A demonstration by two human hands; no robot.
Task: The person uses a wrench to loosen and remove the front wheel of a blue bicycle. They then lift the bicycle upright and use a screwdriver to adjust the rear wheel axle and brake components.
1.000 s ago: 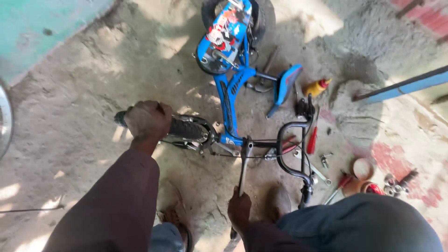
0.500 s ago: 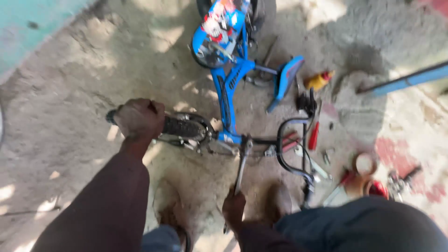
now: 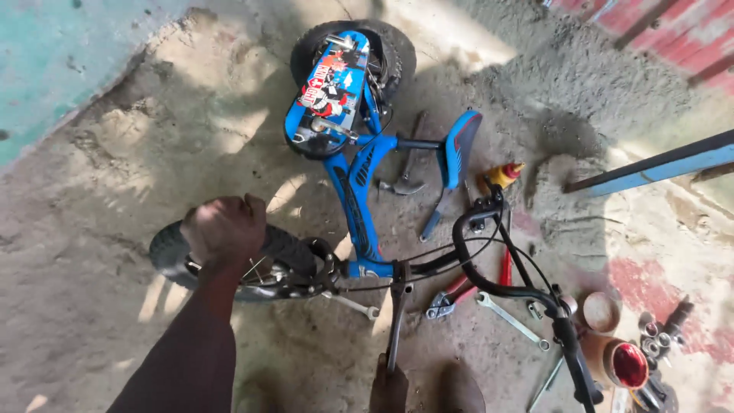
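A small blue children's bicycle [image 3: 355, 195] lies on its side on the sandy ground. My left hand [image 3: 223, 228] is clenched on its front tyre [image 3: 287, 246], pressing it down. My right hand [image 3: 388, 386], low at the frame's bottom edge, grips the handle of a long dark wrench [image 3: 397, 317] whose head sits at the bicycle's head tube [image 3: 382, 269]. The black handlebar [image 3: 505, 287] curves off to the right. The rear wheel [image 3: 386, 53] with a colourful chain guard [image 3: 327, 90] points away from me.
Tools lie around the bike: a hammer [image 3: 404, 183], red-handled pliers [image 3: 457, 292], a spanner [image 3: 511, 320], a yellow oil bottle [image 3: 505, 174]. Small tins and sockets [image 3: 628, 359] sit at the lower right. A blue bar [image 3: 657, 170] crosses the right side. My shoe [image 3: 459, 388] is beside the wrench.
The view has shifted slightly, with the bike lower in the picture. My left hand stays clamped on the front tyre and my right hand keeps hold of the wrench.
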